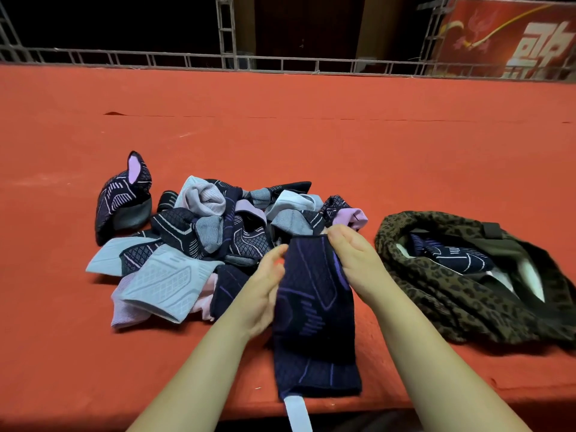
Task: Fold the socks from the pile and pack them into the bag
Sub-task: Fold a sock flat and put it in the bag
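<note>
Red felt-like cloth [311, 126] covers the whole work surface, with a grey metal truss rail [224, 62] along the top of the frame and a red banner with pale characters [514, 35] in the upper right corner. At lower centre hangs a dark navy sock with purple line pattern [314, 316], its pale blue tip dangling past the table's near edge. The right hand [352, 254] pinches the sock's top edge; the left hand [265, 291] touches its left side with loosely bent fingers. Left of centre lies the heap of navy, pale blue and lilac socks [199, 244]. At right sits the open leopard-print fabric bag [436, 294], a navy sock inside.
</note>
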A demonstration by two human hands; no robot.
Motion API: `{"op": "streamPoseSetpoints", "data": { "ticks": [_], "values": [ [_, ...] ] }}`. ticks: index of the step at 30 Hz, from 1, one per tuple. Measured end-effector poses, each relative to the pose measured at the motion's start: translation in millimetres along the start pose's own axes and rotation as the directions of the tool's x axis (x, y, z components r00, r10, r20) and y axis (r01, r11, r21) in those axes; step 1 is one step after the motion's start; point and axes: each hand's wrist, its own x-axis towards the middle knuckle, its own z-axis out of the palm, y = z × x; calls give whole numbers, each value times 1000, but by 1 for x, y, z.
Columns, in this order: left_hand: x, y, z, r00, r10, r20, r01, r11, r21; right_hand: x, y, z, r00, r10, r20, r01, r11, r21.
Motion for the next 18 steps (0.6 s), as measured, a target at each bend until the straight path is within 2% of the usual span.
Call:
{"op": "streamPoseSetpoints", "data": {
  "ticks": [3,5,7,9,11,13,15,18],
  "values": [
    [-8,-19,-7,978,-194,70,168,947,274,5,10,-7,980,80,-182,-77,997,20],
    [-12,-30,-7,964,-254,78,203,895,398,6,13,-11,962,114,-248,-100,993,68],
    [-13,-37,-6,973,-221,60,180,900,396,7,15,-15,939,110,-327,-80,991,104],
    [-12,-39,-6,987,-160,28,142,932,333,7,24,-19,917,174,-359,-127,980,151],
    [-10,-39,-6,990,-142,0,136,949,283,2,42,-23,891,371,-261,-292,910,296],
    [-7,-39,-6,988,-155,-26,156,945,288,-13,59,-22,815,570,-105,-479,764,432],
    [-5,-41,-6,988,-138,-75,154,941,303,-31,76,-23,757,649,-77,-553,698,454],
    [-3,-44,-5,986,-101,-136,134,957,258,-51,91,-28,730,683,1,-598,638,485]
  ]
}}
